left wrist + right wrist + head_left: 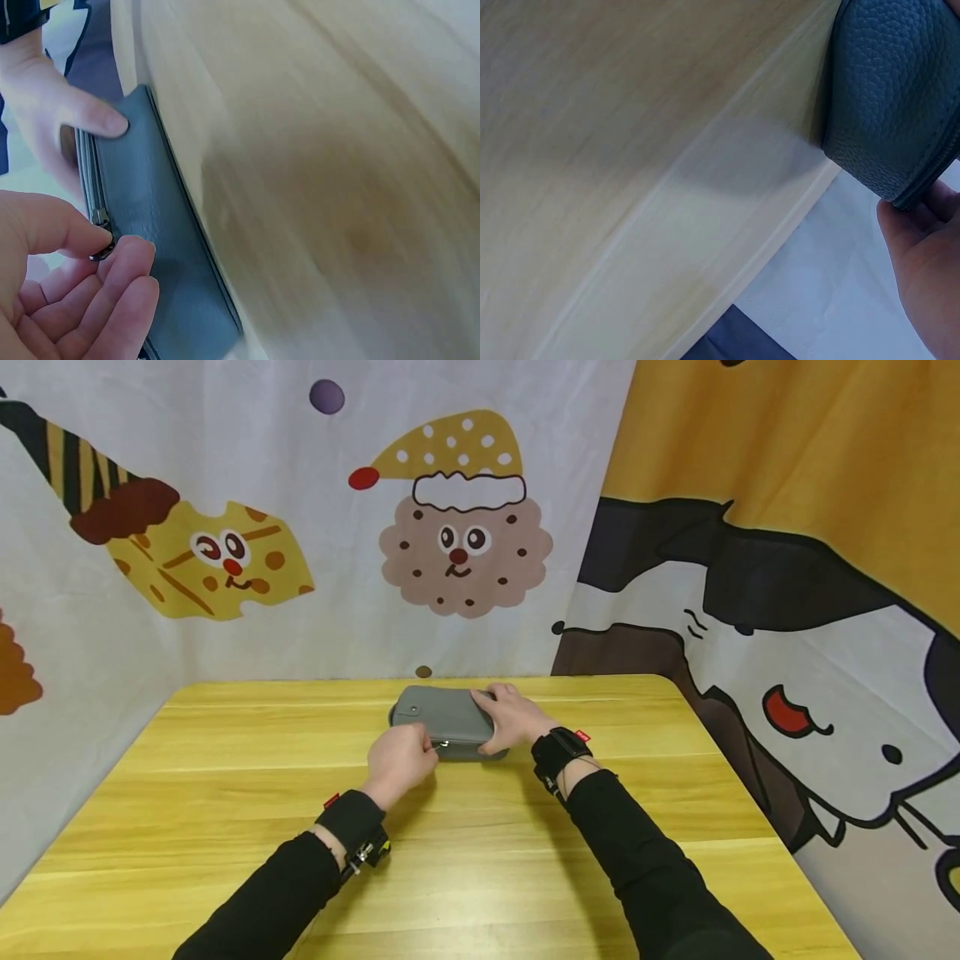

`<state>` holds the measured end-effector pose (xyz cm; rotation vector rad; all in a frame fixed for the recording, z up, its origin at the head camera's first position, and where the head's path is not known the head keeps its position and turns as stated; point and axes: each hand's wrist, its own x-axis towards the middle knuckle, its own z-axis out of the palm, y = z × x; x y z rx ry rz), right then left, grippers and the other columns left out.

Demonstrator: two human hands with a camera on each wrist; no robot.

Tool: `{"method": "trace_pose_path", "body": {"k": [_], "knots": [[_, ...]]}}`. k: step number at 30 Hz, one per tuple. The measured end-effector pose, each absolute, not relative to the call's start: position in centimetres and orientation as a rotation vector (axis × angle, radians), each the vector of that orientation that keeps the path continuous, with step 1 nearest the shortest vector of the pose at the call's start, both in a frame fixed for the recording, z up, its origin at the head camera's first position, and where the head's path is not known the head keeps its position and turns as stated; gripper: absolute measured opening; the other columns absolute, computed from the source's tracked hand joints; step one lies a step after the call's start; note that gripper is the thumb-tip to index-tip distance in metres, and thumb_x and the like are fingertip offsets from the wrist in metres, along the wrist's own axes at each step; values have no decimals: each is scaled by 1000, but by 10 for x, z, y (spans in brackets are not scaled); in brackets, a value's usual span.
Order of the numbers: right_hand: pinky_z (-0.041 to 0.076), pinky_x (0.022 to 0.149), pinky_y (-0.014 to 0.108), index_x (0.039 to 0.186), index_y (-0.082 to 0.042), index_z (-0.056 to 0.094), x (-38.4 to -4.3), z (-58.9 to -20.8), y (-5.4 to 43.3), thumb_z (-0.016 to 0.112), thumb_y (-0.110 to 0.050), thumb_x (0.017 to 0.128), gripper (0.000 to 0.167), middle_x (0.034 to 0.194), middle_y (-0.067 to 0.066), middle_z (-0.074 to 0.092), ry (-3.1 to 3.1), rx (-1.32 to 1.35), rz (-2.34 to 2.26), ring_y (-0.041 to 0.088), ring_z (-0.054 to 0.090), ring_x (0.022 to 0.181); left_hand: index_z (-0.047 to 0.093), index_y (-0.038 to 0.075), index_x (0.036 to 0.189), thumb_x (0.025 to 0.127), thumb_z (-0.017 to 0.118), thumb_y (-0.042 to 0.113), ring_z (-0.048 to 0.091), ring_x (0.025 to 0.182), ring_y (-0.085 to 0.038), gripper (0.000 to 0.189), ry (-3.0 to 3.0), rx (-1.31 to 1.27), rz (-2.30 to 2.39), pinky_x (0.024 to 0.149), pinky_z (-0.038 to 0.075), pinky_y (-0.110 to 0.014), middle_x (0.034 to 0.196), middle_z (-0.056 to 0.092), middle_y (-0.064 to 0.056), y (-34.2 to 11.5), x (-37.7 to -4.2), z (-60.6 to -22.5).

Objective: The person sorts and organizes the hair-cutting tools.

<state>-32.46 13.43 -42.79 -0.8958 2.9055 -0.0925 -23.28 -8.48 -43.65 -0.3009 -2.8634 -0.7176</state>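
Note:
A grey zip pouch (450, 714) with a pebbled, leather-like surface and a snap tab at its left end lies near the far edge of the table. My left hand (401, 764) is at its near side, and in the left wrist view thumb and fingertips pinch the zipper pull (103, 238). The zipper track (91, 176) runs along the pouch's edge beyond the pull. My right hand (517, 718) grips the pouch's right end, its thumb pressing the near side and its fingers over the top. The right wrist view shows the pouch's end (892, 90) close up. Its inside is hidden.
The pouch rests on a yellow wood-grain table (480, 860). A cartoon-printed curtain (300, 643) hangs behind the table and along its right side. Both wrists carry black straps (351, 821) with small devices.

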Motion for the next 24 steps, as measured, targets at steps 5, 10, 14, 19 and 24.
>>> {"method": "trace_pose_path", "body": {"k": [5, 10, 14, 19, 24], "knots": [[42, 103, 45, 159, -16, 23, -325, -428, 135, 79, -52, 77, 106, 153, 18, 29, 2900, -897, -99, 35, 32, 136, 50, 16, 64, 85, 65, 7, 37, 48, -13, 28, -2858, -281, -757, 49, 20, -26, 54, 43, 3, -100, -231, -436], [41, 105, 44, 159, -17, 22, -325, -429, 137, 79, -53, 78, 106, 154, 18, 28, 2892, -896, -93, 34, 30, 137, 51, 15, 66, 86, 63, 7, 40, 50, -15, 24, -2861, -251, -766, 50, 22, -27, 56, 46, 2, -117, -231, -437], [41, 105, 45, 159, -17, 22, -325, -430, 137, 79, -52, 78, 106, 155, 19, 27, 2888, -898, -109, 35, 30, 138, 56, 14, 67, 85, 63, 8, 44, 50, -15, 20, -2856, -196, -762, 47, 28, -26, 57, 50, 3, -132, -231, -435], [41, 106, 45, 159, -17, 22, -324, -430, 137, 79, -52, 78, 105, 155, 19, 27, 2890, -896, -107, 35, 29, 139, 60, 13, 72, 85, 65, 11, 50, 52, -16, 14, -2854, -167, -735, 47, 35, -28, 61, 55, 2, -145, -233, -435], [41, 106, 44, 159, -17, 21, -324, -429, 135, 79, -52, 78, 105, 156, 18, 26, 2882, -890, -102, 34, 28, 139, 59, 14, 70, 84, 64, 10, 49, 51, -17, 15, -2847, -175, -719, 46, 33, -28, 59, 54, 2, -148, -234, -435]]}}
